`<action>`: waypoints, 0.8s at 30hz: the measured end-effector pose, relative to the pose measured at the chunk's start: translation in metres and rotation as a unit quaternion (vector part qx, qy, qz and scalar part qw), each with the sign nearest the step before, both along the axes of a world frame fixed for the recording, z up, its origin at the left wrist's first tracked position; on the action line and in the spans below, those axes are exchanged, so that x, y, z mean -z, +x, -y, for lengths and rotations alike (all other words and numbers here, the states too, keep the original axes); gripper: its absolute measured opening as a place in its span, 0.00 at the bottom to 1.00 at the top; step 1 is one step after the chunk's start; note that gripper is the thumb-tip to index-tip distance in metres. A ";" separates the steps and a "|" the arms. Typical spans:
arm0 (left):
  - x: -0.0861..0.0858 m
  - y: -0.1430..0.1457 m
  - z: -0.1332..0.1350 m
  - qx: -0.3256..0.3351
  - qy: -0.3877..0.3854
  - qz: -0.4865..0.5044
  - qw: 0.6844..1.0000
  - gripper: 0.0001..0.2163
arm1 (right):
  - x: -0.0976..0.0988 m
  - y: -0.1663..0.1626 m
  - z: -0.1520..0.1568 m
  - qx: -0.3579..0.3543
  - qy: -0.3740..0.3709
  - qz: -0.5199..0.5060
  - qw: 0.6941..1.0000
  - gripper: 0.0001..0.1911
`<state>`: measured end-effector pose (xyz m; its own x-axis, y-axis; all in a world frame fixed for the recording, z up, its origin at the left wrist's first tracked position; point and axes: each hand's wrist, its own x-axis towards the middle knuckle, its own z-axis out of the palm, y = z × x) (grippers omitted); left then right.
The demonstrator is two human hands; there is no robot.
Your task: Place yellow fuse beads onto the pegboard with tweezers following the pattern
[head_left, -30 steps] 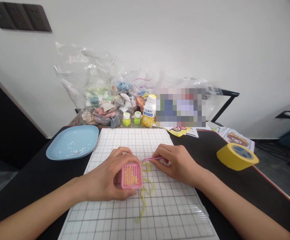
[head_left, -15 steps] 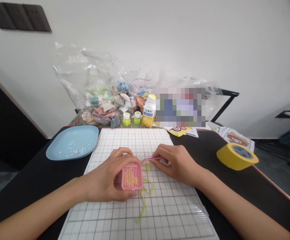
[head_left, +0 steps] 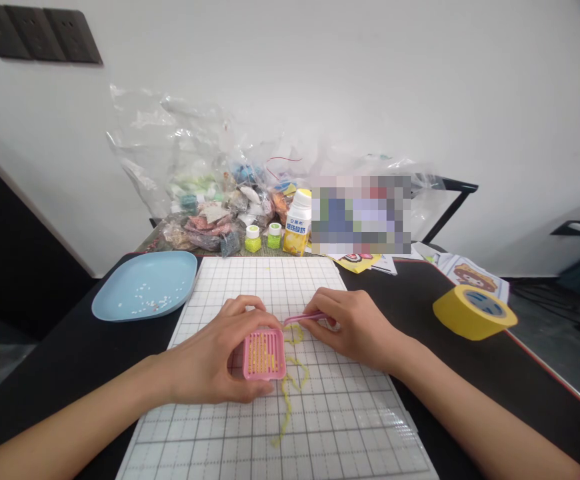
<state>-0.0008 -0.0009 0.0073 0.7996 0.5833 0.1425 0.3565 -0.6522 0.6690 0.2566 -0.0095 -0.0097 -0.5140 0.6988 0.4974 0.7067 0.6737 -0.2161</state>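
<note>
My left hand (head_left: pixel 225 350) is closed around the sides of a small pink tray (head_left: pixel 282 353) with ridged rows, several of them filled with small yellow beads. Pinched in my right hand (head_left: pixel 343 323) is a pair of pink tweezers (head_left: pixel 297 319), its tip close to the tray's upper right corner. A yellow-green strand (head_left: pixel 286 417), perhaps of joined beads, curls on the white gridded board (head_left: pixel 350 433) to the right of and below the tray. Whether the tweezers' tip grips anything is too small to tell.
A blue plate (head_left: pixel 115 287) with scattered white bits lies at left. Behind the board stand two small jars (head_left: pixel 253 239), a yogurt bottle (head_left: pixel 297 223) and plastic bags (head_left: pixel 205 227) of materials. A yellow tape roll (head_left: pixel 457 317) sits at right near printed papers (head_left: pixel 490 283).
Hardly anything differs. Both hands, the tray and the tweezers keep their places, and the upper part of the strand by the tweezers has shifted slightly.
</note>
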 end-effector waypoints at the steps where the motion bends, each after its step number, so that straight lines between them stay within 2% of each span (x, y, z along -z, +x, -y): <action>1: 0.000 0.000 0.000 0.001 0.000 -0.002 1.000 0.26 | 0.000 0.000 0.000 -0.001 0.000 -0.001 1.000 0.12; 8: -0.003 0.000 0.000 0.004 0.008 -0.013 1.000 0.25 | -0.003 0.001 0.000 -0.007 0.010 -0.039 0.999 0.11; 16: 0.002 0.001 -0.001 0.004 0.031 0.024 0.999 0.22 | -0.005 -0.005 0.005 -0.044 0.031 -0.111 0.992 0.09; 24: 0.003 0.002 0.000 -0.008 0.029 0.026 0.999 0.21 | -0.003 -0.009 0.008 -0.093 -0.010 -0.074 0.993 0.10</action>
<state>0.0011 -0.0006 0.0042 0.7813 0.5851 0.2175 0.3330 -0.6854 0.6475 0.2475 -0.0175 -0.0064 -0.5579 0.6093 0.5635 0.5295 0.7842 -0.3236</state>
